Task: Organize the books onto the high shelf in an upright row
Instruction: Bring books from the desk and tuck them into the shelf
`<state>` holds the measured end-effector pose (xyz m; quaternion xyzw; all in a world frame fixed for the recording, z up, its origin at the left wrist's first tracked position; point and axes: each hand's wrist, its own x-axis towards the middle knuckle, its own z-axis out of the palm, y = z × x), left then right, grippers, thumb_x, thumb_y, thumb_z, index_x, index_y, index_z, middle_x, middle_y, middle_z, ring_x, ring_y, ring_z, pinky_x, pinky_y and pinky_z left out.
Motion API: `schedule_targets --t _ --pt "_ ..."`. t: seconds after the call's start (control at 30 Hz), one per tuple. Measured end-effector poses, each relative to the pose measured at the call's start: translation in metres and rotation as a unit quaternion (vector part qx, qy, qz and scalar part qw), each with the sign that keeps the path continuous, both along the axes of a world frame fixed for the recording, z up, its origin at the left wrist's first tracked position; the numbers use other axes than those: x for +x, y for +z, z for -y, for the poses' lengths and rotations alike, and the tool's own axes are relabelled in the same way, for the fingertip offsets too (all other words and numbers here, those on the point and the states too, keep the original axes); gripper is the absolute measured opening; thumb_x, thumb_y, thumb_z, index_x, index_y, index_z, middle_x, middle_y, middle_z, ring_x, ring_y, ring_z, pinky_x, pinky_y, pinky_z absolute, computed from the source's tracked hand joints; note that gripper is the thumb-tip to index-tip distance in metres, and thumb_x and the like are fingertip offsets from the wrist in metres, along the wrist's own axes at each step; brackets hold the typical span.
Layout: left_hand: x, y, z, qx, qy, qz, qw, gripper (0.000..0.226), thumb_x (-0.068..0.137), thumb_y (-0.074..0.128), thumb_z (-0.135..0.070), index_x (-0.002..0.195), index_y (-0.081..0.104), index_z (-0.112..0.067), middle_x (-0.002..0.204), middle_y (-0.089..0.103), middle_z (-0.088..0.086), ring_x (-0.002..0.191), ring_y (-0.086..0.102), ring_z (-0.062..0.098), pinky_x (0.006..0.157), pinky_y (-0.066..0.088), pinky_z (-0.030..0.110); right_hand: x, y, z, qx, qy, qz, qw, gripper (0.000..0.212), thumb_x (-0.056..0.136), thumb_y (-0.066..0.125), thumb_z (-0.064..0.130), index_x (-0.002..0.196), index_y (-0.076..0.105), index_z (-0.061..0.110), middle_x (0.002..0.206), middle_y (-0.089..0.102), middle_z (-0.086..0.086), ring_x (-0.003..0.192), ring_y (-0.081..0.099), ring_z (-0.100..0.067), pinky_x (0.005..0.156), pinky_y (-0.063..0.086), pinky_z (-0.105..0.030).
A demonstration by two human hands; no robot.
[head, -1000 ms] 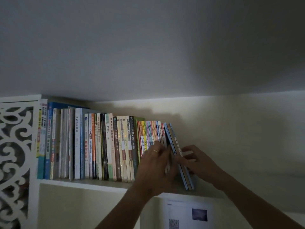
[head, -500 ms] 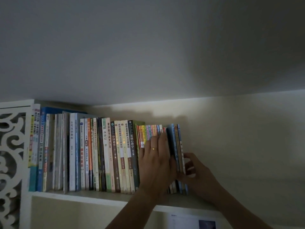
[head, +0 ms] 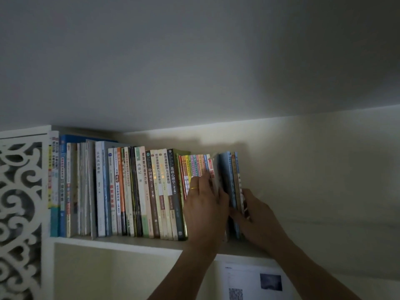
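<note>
The left hand (head: 205,211) is covering the lower spines of the thin books (head: 195,167); their small titles are seemingly blurring in dimness.

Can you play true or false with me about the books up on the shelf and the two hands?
1. The books stand upright in a row on the high shelf. True.
2. The left hand wears a gold ring. True.
3. The right hand is at the left end of the row. False: it holds the blue books at the right end.
4. A book lies flat on top of the row. False: none does.
5. A white carved panel stands left of the books. True.
</note>
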<state>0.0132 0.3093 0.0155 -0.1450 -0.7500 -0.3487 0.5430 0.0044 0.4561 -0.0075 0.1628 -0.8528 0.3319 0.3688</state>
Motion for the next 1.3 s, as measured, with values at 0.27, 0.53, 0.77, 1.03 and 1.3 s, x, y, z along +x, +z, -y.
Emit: schedule_targets --t 0.27,0.53,0.77,1.03,1.3 --pt "0.032 -0.002 -0.004 -0.019 -0.006 -0.036 0.999 0.029 0.105 0.057 -0.025 0.131 0.05 -0.014 0.09 0.068 -0.005 0.066 0.064 0.003 0.054 0.036 0.003 0.01 0.002 0.003 0.035 0.004 -0.033 0.999 0.035 0.101 0.048 0.049 0.129 0.056 0.028 0.113 0.067 0.005 0.098 0.066 -0.014 0.09 0.057 -0.035" --pt "0.099 -0.001 0.048 -0.018 -0.021 -0.127 0.991 0.036 0.11 0.032 -0.035 0.139 0.031 -0.015 0.083 0.069 0.001 0.051 0.066 0.012 0.039 0.055 0.03 0.017 0.007 0.004 0.01 0.055 0.051 0.997 0.025 0.1 0.059 0.037 0.119 0.047 0.026 0.102 0.068 0.011 0.08 0.068 -0.003 0.068 0.059 -0.023" --pt "0.115 0.016 0.025 0.035 -0.074 -0.13 0.988 0.021 0.108 0.041 -0.033 0.127 0.035 -0.026 0.095 0.06 -0.019 0.063 0.063 -0.004 0.05 0.054 0.011 0.028 0.013 -0.005 -0.298 0.202 0.192 0.913 0.024 0.105 0.051 0.026 0.11 0.069 0.012 0.1 0.075 -0.006 0.09 0.073 -0.02 0.087 0.06 -0.031" --pt "0.059 0.015 -0.035 0.037 -0.116 -0.032 0.992 0.022 0.109 0.041 -0.031 0.127 0.039 -0.016 0.109 0.068 -0.005 0.079 0.071 0.003 0.059 0.054 0.009 0.042 0.003 -0.04 -0.267 0.027 0.002 0.963 0.019 0.088 0.062 0.021 0.102 0.067 0.032 0.099 0.072 0.004 0.091 0.069 -0.019 0.073 0.054 -0.034" --pt "0.018 -0.029 -0.006 -0.148 0.049 -0.052 0.986 0.052 0.111 0.033 -0.039 0.149 0.044 -0.006 0.133 0.063 0.014 0.116 0.062 0.028 0.095 0.055 0.043 0.047 -0.006 -0.02 -0.089 0.186 0.152 0.967 0.063 0.071 0.092 0.018 0.126 0.063 0.026 0.116 0.071 0.003 0.084 0.073 -0.016 0.073 0.062 -0.032"
